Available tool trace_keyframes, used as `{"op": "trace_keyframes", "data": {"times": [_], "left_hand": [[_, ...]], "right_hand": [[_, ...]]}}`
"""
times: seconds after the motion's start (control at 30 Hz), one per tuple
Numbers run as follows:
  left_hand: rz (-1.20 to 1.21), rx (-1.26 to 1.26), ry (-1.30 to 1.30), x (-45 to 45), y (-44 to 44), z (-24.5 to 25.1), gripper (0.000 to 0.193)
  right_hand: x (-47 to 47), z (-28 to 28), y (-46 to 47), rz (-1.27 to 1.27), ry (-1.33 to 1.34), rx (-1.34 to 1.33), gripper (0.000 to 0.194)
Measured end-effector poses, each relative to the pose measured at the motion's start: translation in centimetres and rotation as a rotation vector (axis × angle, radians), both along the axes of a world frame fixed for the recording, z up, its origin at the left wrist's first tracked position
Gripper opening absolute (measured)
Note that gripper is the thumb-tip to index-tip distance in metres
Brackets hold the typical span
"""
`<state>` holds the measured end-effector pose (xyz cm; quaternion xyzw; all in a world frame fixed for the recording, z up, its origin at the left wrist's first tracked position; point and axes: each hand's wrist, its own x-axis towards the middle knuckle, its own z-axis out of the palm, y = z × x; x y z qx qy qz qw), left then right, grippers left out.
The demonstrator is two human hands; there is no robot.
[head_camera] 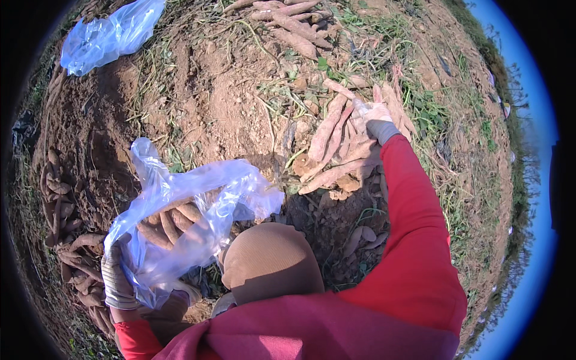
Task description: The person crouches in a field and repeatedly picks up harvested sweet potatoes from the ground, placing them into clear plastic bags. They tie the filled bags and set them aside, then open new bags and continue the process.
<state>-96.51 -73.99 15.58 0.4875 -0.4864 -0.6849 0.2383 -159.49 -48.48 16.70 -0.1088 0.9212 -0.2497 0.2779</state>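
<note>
My left hand point(118, 275), in a striped knit glove, grips the rim of a clear plastic bag point(240, 180) at its left side. The bag's mouth gapes upward, and several sweet potatoes point(170, 226) lie inside. Out at the end of my stretched arm, my right hand point(379, 120), in a pale glove, reaches over a heap of long pinkish sweet potatoes point(327, 128). Its fingers close on the end of one slender sweet potato point(338, 88), which points up and left; the palm side is hidden.
Another heap of sweet potatoes point(294, 27) lies farther ahead, and a row of them point(83, 270) runs along the left. A second plastic bag point(112, 38) rests on the soil at the upper left. My bent knee point(272, 261) is between bag and right arm. Cut vines point(423, 108) litter the ground.
</note>
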Motion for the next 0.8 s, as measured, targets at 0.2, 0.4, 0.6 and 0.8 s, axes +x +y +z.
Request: {"op": "trace_keyframes", "data": {"times": [0.2,0.4,0.6,0.8], "left_hand": [[0.048,0.069,0.004,0.2,0.3,-0.3,0.052],[0.006,0.071,-0.015,0.1,0.0,-0.8,0.051],[0.020,0.188,0.021,1.0,-0.1,-0.9,0.053],[0.005,0.147,-0.028,0.6,0.6,-0.7,0.052]], "right_hand": [[-1.1,-2.5,-5.9,0.210,0.469,0.706,0.070],[2.3,-5.4,-8.7,0.113,0.355,0.404,0.074],[3.4,-3.1,-2.6,-0.061,0.375,-0.228,0.064],[-2.9,0.8,6.8,-0.043,0.373,0.413,0.046]]}}
